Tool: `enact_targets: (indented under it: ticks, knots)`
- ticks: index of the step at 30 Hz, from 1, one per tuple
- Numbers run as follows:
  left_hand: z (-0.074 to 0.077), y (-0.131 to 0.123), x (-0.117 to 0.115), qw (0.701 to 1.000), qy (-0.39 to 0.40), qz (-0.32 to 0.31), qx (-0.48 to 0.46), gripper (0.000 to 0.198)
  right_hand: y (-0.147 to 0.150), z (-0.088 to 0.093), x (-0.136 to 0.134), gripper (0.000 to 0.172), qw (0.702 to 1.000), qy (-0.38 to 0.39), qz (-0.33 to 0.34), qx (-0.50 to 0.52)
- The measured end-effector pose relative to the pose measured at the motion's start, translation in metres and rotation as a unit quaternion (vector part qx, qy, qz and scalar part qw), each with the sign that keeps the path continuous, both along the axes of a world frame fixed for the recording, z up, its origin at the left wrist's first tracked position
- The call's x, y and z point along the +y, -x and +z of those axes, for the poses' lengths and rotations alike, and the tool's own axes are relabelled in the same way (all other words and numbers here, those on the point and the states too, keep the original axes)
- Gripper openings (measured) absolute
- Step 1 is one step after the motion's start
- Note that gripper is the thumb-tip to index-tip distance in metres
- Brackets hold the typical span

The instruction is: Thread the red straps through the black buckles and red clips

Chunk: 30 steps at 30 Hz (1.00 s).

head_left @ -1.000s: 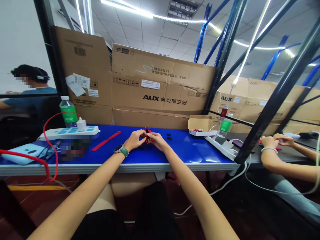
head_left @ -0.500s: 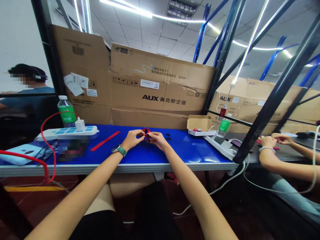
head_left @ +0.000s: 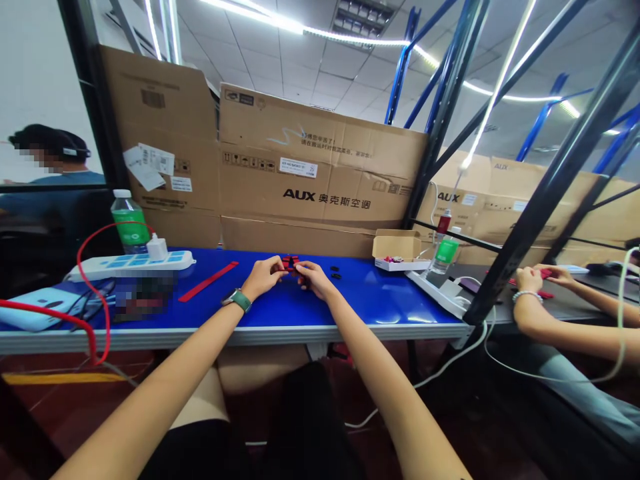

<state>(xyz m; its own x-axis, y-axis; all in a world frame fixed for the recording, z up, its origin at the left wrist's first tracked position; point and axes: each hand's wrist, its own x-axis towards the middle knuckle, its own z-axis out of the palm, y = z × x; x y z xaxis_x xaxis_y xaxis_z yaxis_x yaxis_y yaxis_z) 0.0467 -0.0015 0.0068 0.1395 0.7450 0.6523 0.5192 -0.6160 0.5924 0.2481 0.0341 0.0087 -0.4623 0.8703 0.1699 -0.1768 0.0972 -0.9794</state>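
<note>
From the head camera, the left hand (head_left: 263,278) and right hand (head_left: 313,280) curl narrowly inward, their fingertips meeting on a small red-and-black object (head_left: 291,265) and holding it between them, just above the blue counter (head_left: 360,300). Its exact shape is hidden by the fingers. A smartwatch with a green strap (head_left: 239,300) circles the left wrist.

Just beside the right hand lie two small black pieces (head_left: 335,271). Left of the hands lie one flat red strip (head_left: 207,281) and a white power strip (head_left: 129,265) with a white plug (head_left: 157,249); a green-labelled bottle (head_left: 130,223) stands behind it. To the right sit an open small cardboard box (head_left: 397,250) holding small items, a second green-labelled bottle (head_left: 447,252), and a second white power strip (head_left: 435,293).

Behind the counter, a large carton (head_left: 320,180) reads "AUX 奥克斯空调". At the right, a co-worker's two hands (head_left: 537,277) work over a dark bench (head_left: 565,313) with red pieces.
</note>
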Motion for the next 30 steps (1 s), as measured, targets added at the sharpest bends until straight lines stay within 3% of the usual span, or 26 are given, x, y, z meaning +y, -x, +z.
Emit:
enact_targets:
  ticks: [9, 14, 18, 21, 26, 30]
  knots:
    - [0.001, 0.012, 0.001, 0.988, -0.049, 0.09, 0.114, 0.006, -0.009, 0.006, -0.006, 0.043, 0.996, -0.052, 0.009, -0.076]
    - [0.001, 0.015, 0.001, 0.977, -0.052, 0.134, 0.155, 0.008, -0.003, 0.0, -0.001, 0.042, 0.982, -0.138, -0.042, -0.126]
    - [-0.003, 0.018, 0.005, 0.966, -0.045, 0.153, 0.201, 0.019, -0.004, -0.008, 0.008, 0.03, 0.926, -0.283, -0.11, -0.223]
    - [-0.006, 0.025, 0.006, 0.946, -0.002, 0.246, 0.212, 0.031, -0.012, -0.011, 0.013, 0.019, 0.88, -0.338, -0.128, -0.309]
    - [-0.012, 0.043, 0.003, 0.868, 0.093, 0.464, 0.147, 0.037, -0.029, -0.009, 0.017, 0.03, 0.827, -0.335, -0.252, -0.375]
    - [-0.018, 0.048, 0.003, 0.841, 0.187, 0.486, 0.148, 0.041, -0.032, -0.009, 0.02, 0.019, 0.8, -0.298, -0.337, -0.398]
